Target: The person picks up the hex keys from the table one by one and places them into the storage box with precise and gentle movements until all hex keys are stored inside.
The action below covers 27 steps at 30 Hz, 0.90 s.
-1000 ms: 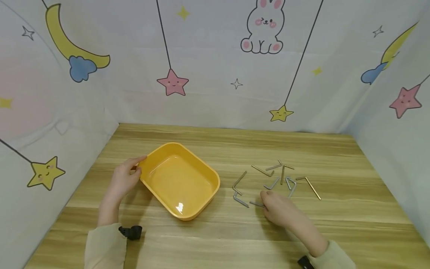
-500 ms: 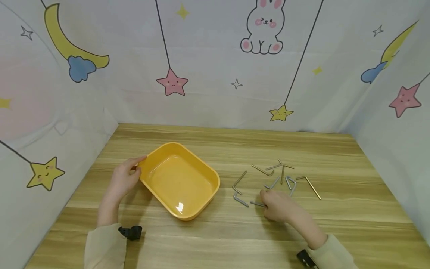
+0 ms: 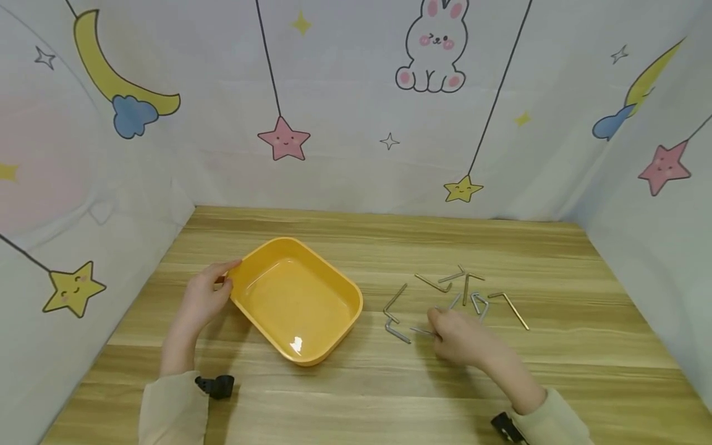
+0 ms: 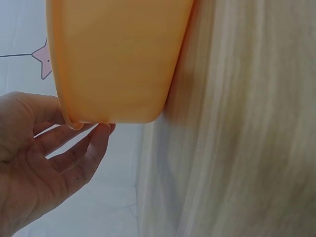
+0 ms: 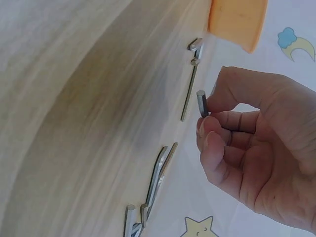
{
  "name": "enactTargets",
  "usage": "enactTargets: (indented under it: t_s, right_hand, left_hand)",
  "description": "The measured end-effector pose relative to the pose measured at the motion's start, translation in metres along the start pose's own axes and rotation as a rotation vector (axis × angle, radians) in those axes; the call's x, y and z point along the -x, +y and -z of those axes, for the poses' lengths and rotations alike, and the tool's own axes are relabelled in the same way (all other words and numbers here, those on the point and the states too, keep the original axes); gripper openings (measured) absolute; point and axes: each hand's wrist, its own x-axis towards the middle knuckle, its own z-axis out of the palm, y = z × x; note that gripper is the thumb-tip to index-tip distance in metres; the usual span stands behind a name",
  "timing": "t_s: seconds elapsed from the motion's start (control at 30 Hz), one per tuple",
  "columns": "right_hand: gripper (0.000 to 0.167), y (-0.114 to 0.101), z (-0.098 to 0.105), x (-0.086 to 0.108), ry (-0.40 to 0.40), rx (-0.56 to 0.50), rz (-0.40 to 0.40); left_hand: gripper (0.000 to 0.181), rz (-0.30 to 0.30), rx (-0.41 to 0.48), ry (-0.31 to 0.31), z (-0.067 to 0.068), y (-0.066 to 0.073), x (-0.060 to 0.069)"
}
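A yellow-orange plastic tray (image 3: 300, 296) stands on the left half of the wooden table, with nothing in it. My left hand (image 3: 203, 300) holds its left corner; in the left wrist view thumb and fingers meet the rim and outer wall. On the right, my right hand (image 3: 461, 337) pinches a silver hex key (image 5: 201, 102) between thumb and fingers, just off the tabletop. Its short end pokes out in the right wrist view, while the fingers hide part of it. Several other L-shaped hex keys, silver and brass-toned, lie around that hand, one brass-toned hex key (image 3: 512, 310) farthest right.
Two hex keys, one brass-toned (image 3: 394, 303) and one silver (image 3: 397, 332), lie between the tray and my right hand. White cloth walls (image 3: 345, 173) with printed stars and a rabbit enclose the back and sides of the table (image 3: 356, 408).
My right hand has risen slightly, and the silver hex key in its fingers has lifted and tilted with it. The left hand and the tray stay where they were.
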Motion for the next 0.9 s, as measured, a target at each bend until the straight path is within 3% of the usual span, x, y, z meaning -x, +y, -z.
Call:
enactTargets:
  t_s: [0.43,0.9]
  right_hand:
    - [0.022,-0.013,0.006,-0.006,0.144,0.06,0.103]
    - [0.021,-0.03,0.018,-0.022,0.185,0.007,0.115]
  left_hand:
    - [0.039,-0.021,0.0,0.017,-0.001,0.001,0.0]
    - [0.039,-0.026,0.008,0.022,0.0,-0.001,-0.001]
